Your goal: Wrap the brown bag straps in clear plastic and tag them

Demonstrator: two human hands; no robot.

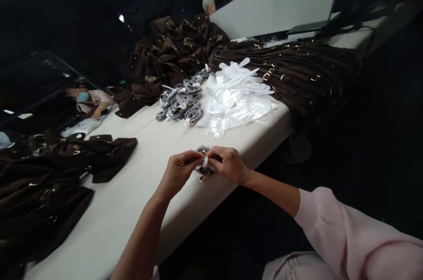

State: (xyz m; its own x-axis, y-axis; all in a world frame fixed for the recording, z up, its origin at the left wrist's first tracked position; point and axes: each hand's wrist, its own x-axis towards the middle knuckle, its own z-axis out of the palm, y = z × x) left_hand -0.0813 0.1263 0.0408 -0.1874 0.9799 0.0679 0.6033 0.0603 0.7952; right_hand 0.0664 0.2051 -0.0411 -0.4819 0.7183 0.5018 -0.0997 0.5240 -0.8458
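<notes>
Both my hands meet over the near edge of the white table [139, 209]. My left hand [180, 170] and my right hand [228, 164] are closed in pinches on a small coiled strap with a gold clasp [204, 170] and a white strip on it. The coil sits between my fingertips, partly hidden by them. Farther up the table lies a heap of similar wrapped coils [181, 101], and beside it a pile of clear plastic bags and white strips [236, 99].
Dark brown bags lie in piles at the left [49, 174] and at the far end [172, 57]. Brown straps with gold buckles [291, 71] hang over the right side. Another person [89, 99] sits at the far left; a second person [209, 5] is beyond.
</notes>
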